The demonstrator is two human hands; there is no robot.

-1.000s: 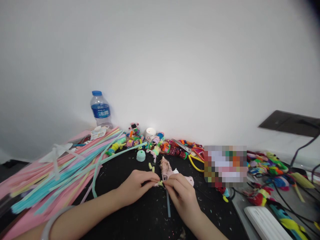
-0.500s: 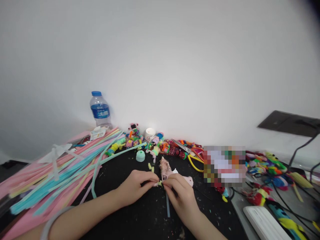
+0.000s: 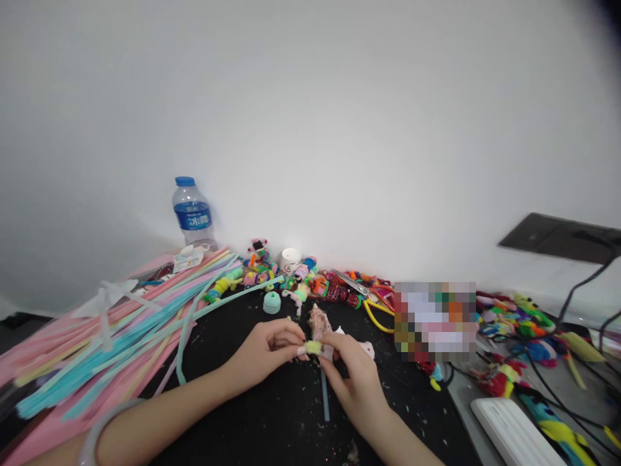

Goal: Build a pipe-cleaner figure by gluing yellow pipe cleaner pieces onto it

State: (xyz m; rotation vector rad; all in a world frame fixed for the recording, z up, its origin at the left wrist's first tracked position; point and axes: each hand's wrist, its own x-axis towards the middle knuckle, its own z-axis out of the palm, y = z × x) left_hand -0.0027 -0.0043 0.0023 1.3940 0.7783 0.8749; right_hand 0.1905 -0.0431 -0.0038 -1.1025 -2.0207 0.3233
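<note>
Between my two hands is a small fuzzy pipe-cleaner piece (image 3: 313, 347), yellow in the middle and pale pink toward its ends. My left hand (image 3: 264, 353) pinches its left end between thumb and fingers. The right end is pinched by my right hand (image 3: 356, 378). Just beyond the fingers lies a pale pink hot glue gun (image 3: 319, 321), its nozzle caked with residue and its body partly hidden by my right hand. A translucent glue stick (image 3: 325, 398) sticks out toward me below the held piece. A mint-green coiled piece (image 3: 272, 302) rests beyond my left hand.
Long pastel pipe cleaners (image 3: 140, 330) cover the left side. A water bottle (image 3: 193, 217) stands against the wall. Along the back are finished fuzzy figures (image 3: 301, 291), a paper cup (image 3: 290, 260) and scissors (image 3: 376, 314). Cables and a white power strip (image 3: 514, 430) lie at the right.
The yellow and pink piece has been turned and lifted slightly, so more of its yellow middle shows. My left fingers have risen a little; both hands still grip it.
</note>
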